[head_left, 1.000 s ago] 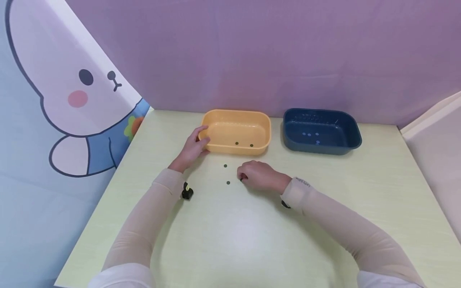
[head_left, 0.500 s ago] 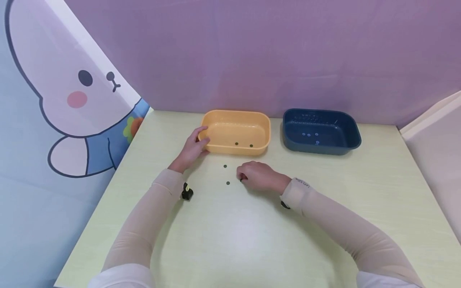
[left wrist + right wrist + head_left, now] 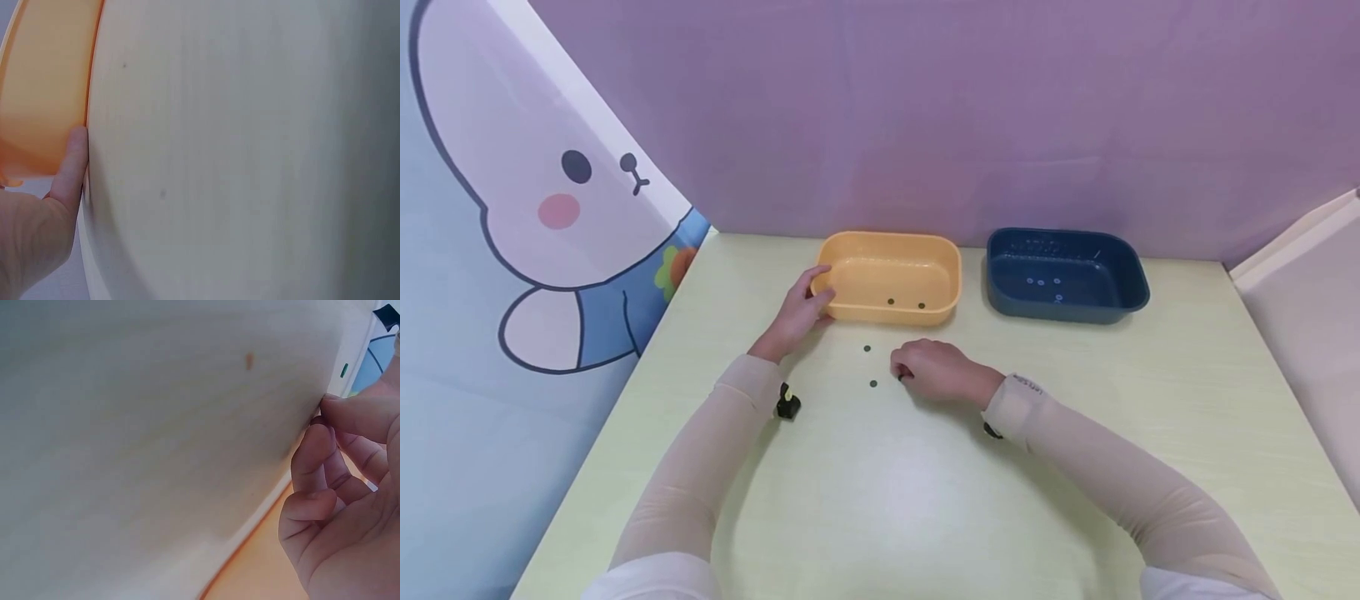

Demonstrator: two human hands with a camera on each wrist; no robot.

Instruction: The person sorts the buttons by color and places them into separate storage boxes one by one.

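Note:
My left hand holds the left end of a yellow rectangular bin. In the left wrist view its thumb lies along the bin's wall. My right hand is low over the table in front of the bin, thumb and fingertip pinching a small dark disc, mostly hidden by the fingers. Two small dark green discs lie on the table left of that hand, a farther disc and a nearer disc. Inside the yellow bin are two more dark discs.
A dark blue bin stands right of the yellow one, with several small ring-like pieces on its floor. Both bins stand close to the purple backdrop. The pale table extends toward me. A black wrist mount sits by the left sleeve.

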